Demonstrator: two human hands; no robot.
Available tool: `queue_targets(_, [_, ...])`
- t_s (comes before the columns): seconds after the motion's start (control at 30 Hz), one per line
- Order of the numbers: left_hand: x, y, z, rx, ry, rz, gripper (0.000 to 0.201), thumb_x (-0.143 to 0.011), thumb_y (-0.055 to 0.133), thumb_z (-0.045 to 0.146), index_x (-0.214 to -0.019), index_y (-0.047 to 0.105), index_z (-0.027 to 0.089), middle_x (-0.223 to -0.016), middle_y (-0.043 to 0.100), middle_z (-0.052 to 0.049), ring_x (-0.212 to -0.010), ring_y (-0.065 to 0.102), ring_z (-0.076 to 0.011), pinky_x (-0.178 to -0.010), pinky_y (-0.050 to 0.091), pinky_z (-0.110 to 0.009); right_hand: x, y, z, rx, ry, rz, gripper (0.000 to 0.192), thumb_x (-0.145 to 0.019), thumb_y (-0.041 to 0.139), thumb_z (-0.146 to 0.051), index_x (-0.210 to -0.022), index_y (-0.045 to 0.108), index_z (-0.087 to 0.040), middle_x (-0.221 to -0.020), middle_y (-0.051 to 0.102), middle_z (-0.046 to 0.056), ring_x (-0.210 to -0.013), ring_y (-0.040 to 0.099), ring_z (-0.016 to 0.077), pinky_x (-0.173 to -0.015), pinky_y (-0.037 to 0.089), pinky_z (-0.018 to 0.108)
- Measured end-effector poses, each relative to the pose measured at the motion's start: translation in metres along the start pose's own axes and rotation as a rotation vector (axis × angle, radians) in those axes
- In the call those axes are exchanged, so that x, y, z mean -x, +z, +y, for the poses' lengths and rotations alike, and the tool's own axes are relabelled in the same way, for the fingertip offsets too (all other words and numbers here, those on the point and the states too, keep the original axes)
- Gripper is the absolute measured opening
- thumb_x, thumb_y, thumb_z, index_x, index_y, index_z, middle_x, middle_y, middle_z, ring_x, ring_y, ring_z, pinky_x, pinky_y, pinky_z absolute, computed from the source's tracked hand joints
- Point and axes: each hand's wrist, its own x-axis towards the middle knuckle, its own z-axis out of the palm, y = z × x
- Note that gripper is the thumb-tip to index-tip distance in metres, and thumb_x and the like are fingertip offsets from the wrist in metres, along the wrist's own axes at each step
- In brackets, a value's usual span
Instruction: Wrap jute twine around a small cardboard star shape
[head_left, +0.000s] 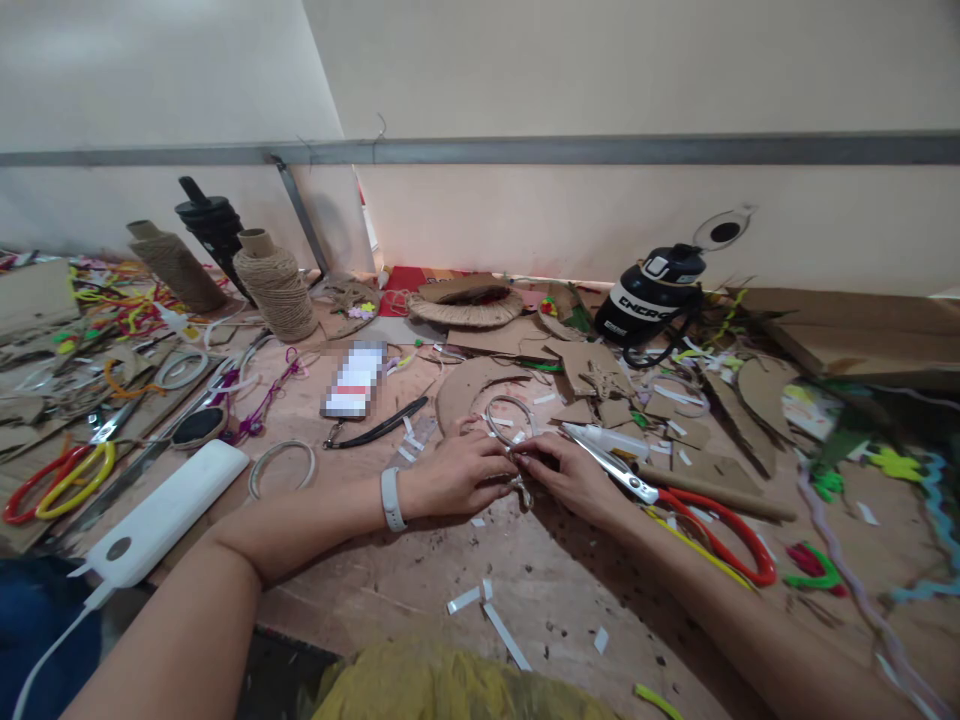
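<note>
Yellow fabric is bunching at the near edge of the desk, just below two forearms reaching in. Both hands are meeting at the centre: the left hand and the right hand are pinching, fingertips together, a small metal clasp joined to a wire ring that is lying just beyond the knuckles. Whether the clasp is already hooked on cannot be told. Keeping the wrists resting on the desk and the ring flat would likely steady such fine work. Red-handled scissors are lying touching the right wrist, blades pointing toward the hands, so the elbow needs care. Paper scraps, a white power bank, twine spools and a black bottle are crowding the desk around.
</note>
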Motion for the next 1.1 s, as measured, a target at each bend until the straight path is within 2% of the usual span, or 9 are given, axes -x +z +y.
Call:
queue_targets(0.9, [-0.001,-0.001,-0.001,-0.015,0.013,-0.016,0.022,-0.098,0.055,0.036,-0.109,0.068,0.023,-0.115,0.069,-0.005,-0.113,0.061,-0.0218,-0.117,0.025,-0.046,0.000,0.004,0.004,0.056,-0.028,0.028,0.018,-0.089,0.055,-0.028,-0.093,0.072,-0.022,-0.089,0.074,0.007,-0.084,0.066,0.0233,-0.078,0.050,0.036])
queue_targets(1.1, [0.000,-0.004,0.002,-0.016,0.013,-0.014,0.020,-0.097,0.055,0.036,-0.109,0.067,0.024,-0.112,0.070,-0.004,-0.112,0.062,-0.0204,-0.118,0.023,-0.045,0.000,-0.001,-0.005,-0.038,0.020,0.016,0.022,-0.090,0.054,-0.031,-0.096,0.072,-0.021,-0.095,0.075,0.007,-0.090,0.067,0.0239,-0.085,0.052,0.037])
